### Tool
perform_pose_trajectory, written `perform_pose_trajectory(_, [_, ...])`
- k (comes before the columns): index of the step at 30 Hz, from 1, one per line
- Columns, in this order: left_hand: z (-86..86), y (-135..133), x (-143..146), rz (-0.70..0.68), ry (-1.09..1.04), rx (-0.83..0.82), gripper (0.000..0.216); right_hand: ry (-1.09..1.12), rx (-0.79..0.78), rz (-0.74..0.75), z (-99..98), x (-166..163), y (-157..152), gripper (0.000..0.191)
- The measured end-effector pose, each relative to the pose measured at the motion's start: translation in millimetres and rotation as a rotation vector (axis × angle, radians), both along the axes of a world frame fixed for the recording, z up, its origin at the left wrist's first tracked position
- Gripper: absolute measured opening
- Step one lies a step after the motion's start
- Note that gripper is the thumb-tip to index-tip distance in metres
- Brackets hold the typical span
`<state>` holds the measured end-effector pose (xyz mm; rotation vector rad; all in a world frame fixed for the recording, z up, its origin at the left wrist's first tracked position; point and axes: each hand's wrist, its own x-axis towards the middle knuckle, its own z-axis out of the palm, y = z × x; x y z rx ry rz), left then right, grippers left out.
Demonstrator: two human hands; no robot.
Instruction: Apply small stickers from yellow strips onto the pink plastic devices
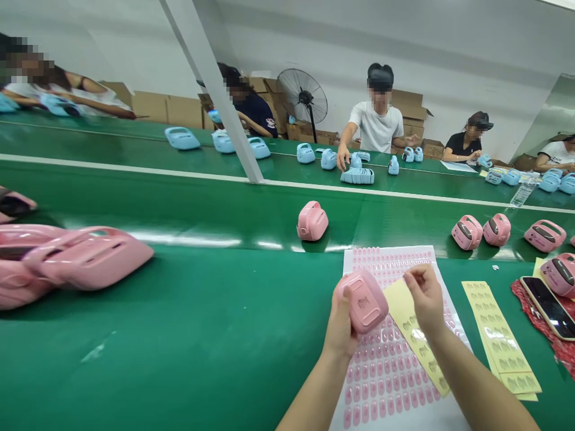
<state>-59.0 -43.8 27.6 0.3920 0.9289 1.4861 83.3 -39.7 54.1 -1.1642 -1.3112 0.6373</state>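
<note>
My left hand [340, 326] grips a pink plastic casing [365, 301] and holds it up over a white sheet of small pink stickers [385, 371]. My right hand [424, 296] is pinched shut just right of the casing, fingertips together on something too small to make out. Under it a yellow sticker strip [415, 335] lies slanted across the white sheet.
Another yellow strip [498, 341] lies to the right, beside a phone [548, 306] on red cloth. Pink casings sit on the green belt: one [312, 221] ahead, several [496, 230] at right, a pile [67, 257] at left. Other people handle blue casings [357, 175] across the belt.
</note>
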Motion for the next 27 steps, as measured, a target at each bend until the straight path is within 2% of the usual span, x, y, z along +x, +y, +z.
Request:
perform_pose_trajectory(2, [-0.9,1,-2,-0.033,-0.093,-0.022,0.064,-0.070,-0.192,0.032,-6.1,24,6,0.015])
perform_pose_trajectory(4, [-1.3,2,-5,-0.060,-0.178,-0.007,0.065,-0.244,-0.355,0.054,-17.9,47,8,0.013])
perform_pose_trajectory(7, [-1.1,2,-10,-0.084,-0.284,0.065,0.064,-0.467,-0.465,-0.021,-38.4,67,6,0.010])
perform_pose_trajectory(10, [0.6,2,-15,-0.088,-0.378,0.091,0.056,-0.580,-0.447,-0.077,-54.8,70,-1,0.012])
perform_pose_trajectory(13, [2.8,3,-19,-0.083,-0.474,0.098,0.047,-0.741,-0.305,-0.082,-67.9,64,-9,0.015])
perform_pose_trajectory(16, [2.8,3,-22,-0.084,-0.549,0.114,0.048,-1.012,-0.175,-0.087,-77.3,60,-17,0.021])
perform_pose_trajectory(18, [0.6,4,-22,-0.113,-0.585,0.119,0.059,-1.162,-0.159,-0.121,-76.9,60,-19,0.023])
perform_pose_trajectory(21, [-6.9,6,-23,-0.164,-0.643,0.159,0.066,-1.192,-0.187,-0.150,-61.6,52,-6,0.037])
perform_pose_trajectory(24, [-20.4,11,-26,-0.201,-0.711,0.237,0.056,-1.055,-0.202,-0.057,-37.9,30,31,0.036])
perform_pose_trajectory(27, [-36.3,15,-28,-0.218,-0.795,0.333,0.063,-0.862,-0.282,0.018,-25.4,0,80,0.032])
